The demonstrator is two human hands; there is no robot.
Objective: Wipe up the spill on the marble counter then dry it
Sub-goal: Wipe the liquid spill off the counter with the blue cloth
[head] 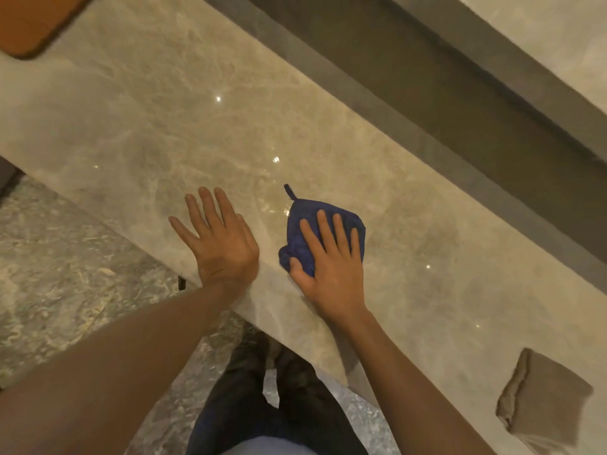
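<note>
The right hand lies flat on the blue cloth and presses it down on the desk. Its fingers are straight and spread out on top of the cloth. The thumb curls a little at the near, bunched-up edge, so it may be pinching it, but the hand mostly pushes and does not grab.

The wet spill shines just past the far corner of the cloth, up and a bit to the left of the fingertips. The cloth's little loop points right at it. So the next push should likely go forward, away from the body, and a bit left. The right hand is the nearer one to the spill.

The left hand rests flat on the desk just beside the cloth, fingers straight and loose, holding nothing. It sits near the front edge of the desk and seems to steady the person.

The desk runs long from the upper left to the lower right. There is lots of bare marble ahead and to the left to wipe across. The front edge is right under both wrists, so a pull back could slide the cloth off. A folded tan cloth waits well apart, down to the right, likely for drying. An orange mat lies far off at the upper left.
</note>
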